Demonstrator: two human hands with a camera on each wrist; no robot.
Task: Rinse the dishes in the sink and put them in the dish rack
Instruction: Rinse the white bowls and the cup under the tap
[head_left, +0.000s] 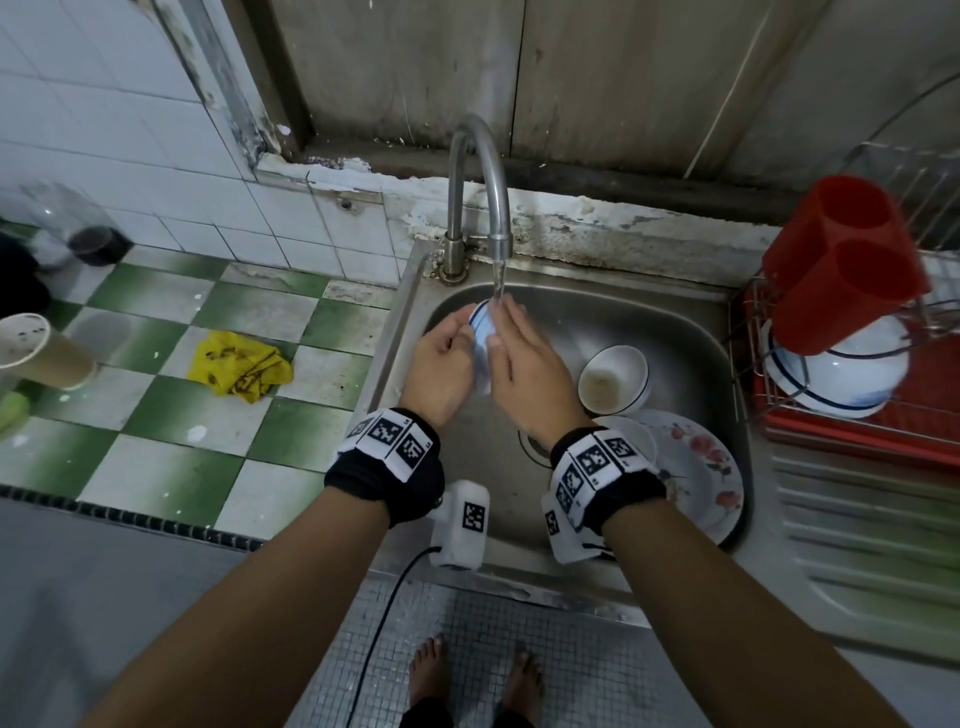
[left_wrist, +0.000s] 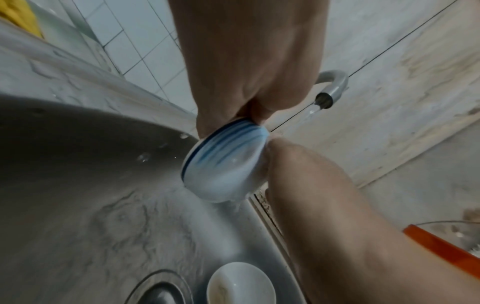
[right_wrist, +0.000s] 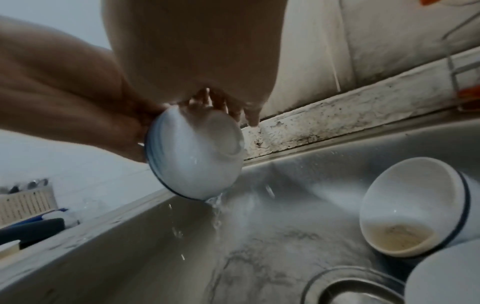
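A small white bowl with a blue rim (head_left: 480, 327) (left_wrist: 226, 164) (right_wrist: 197, 156) is held on edge under the faucet's (head_left: 478, 171) running stream, and water pours off its lower rim. My left hand (head_left: 444, 358) (left_wrist: 246, 82) pinches the bowl's rim with curled fingers. My right hand (head_left: 522, 364) (right_wrist: 194, 61) lies against the bowl's outside and foot, fingers mostly straight. Lower in the sink (head_left: 675, 322) are a dirty white bowl (head_left: 613, 379) (right_wrist: 405, 209) tilted on its side and a floral plate (head_left: 696, 467).
The red dish rack (head_left: 831, 431) stands right of the sink, holding white bowls (head_left: 841, 374) and a red utensil cup (head_left: 841, 260). A yellow cloth (head_left: 239, 364) and a paper cup (head_left: 36, 353) lie on the tiled counter to the left. The drain (head_left: 532, 447) sits below my wrists.
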